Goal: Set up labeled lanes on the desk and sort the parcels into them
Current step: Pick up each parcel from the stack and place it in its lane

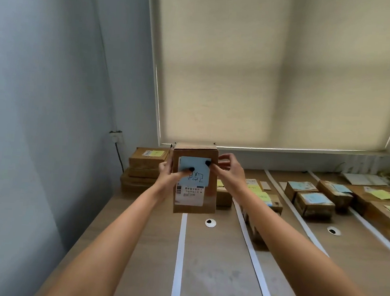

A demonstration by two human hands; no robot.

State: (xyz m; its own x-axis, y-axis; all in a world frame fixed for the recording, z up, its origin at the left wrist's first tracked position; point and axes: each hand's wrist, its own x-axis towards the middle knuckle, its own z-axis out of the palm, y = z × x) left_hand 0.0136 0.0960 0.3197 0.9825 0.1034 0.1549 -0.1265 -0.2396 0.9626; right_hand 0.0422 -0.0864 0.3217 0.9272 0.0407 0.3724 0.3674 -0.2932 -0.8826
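Note:
I hold a brown cardboard parcel up over the far part of the desk. A blue sticky note with black writing sits on its front, above a white shipping label. My left hand grips the parcel's left side, thumb pressing on the note. My right hand holds the right side, thumb on the note's upper right corner. White tape strips run along the desk and split it into lanes.
Flat brown parcels are stacked at the far left by the wall. Parcels with blue notes and with yellow notes lie in the lanes to the right. Two round cable grommets sit in the desk. A closed blind covers the window.

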